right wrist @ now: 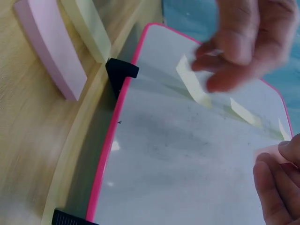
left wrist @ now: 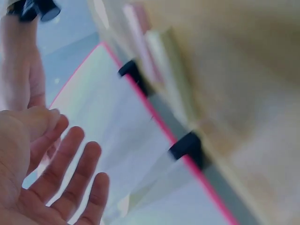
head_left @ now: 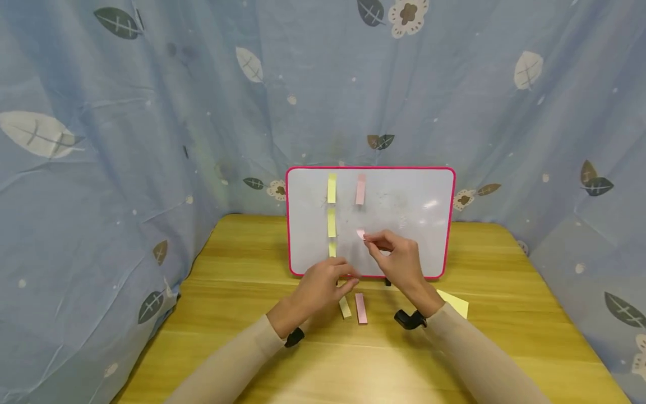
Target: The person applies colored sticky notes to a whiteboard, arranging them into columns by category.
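Note:
My right hand (head_left: 398, 261) pinches a small pink sticky strip (head_left: 360, 234) between thumb and fingertips, in front of the whiteboard (head_left: 414, 191). In the right wrist view the strip (right wrist: 271, 152) sticks out past the fingertips. Lower and to the left, my left hand (head_left: 320, 283) hovers by the board's bottom edge with nothing held; its fingers (left wrist: 84, 168) are spread and fairly straight in the left wrist view. A column of yellow strips (head_left: 331, 223) runs down the board, the lowest partly hidden behind the left hand. One pink strip (head_left: 360, 189) is stuck near the top.
On the wooden table (head_left: 323, 370), a pink sticky pad (head_left: 360, 308) and a pale yellow pad (head_left: 345, 307) lie before the board. A yellow sheet (head_left: 456, 303) lies beside the right wrist. Black feet (right wrist: 121, 75) hold the board up. A patterned curtain (head_left: 323, 101) surrounds the table.

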### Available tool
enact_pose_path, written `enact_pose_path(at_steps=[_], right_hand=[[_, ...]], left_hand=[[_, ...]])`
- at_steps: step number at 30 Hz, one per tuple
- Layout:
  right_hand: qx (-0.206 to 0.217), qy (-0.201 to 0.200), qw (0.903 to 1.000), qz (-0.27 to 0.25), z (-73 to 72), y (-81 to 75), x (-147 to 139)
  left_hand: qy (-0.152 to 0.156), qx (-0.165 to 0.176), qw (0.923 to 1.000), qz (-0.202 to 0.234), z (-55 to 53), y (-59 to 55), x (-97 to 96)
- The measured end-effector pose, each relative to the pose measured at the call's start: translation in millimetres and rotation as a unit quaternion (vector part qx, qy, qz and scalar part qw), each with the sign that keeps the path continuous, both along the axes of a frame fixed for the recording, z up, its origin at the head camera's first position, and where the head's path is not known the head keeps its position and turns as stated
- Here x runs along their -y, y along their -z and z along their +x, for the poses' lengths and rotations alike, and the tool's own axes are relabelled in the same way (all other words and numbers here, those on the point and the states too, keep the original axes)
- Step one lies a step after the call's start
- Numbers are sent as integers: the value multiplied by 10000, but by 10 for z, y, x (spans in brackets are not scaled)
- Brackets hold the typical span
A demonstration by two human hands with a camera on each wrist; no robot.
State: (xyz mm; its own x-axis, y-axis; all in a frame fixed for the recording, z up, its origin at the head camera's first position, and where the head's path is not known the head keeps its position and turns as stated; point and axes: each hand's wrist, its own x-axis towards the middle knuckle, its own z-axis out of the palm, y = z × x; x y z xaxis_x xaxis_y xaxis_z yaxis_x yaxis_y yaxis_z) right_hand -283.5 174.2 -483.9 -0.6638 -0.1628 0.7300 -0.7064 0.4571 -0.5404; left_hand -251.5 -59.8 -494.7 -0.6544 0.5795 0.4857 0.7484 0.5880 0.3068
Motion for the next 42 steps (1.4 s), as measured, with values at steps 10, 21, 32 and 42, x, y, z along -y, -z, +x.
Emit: enact_pose_path(at_steps=[10, 21, 32, 42], right_hand=[[-262, 25, 9994, -204, -53, -25, 65], [-657, 181, 9972, -301, -135, -88, 93], [-669, 195, 9966, -429, -229, -65, 140], [-562, 161, 9977, -346, -269, -60, 152]], left_hand=[[-237, -1140, 9895, 853, -323, -535, 95], [-1117, -1434, 9828, 333, -797, -1071, 2], [-1698, -1094, 9782, -480, -1088, -1128, -84], [-1945, -939, 9729, -829, -1141, -1125, -139]])
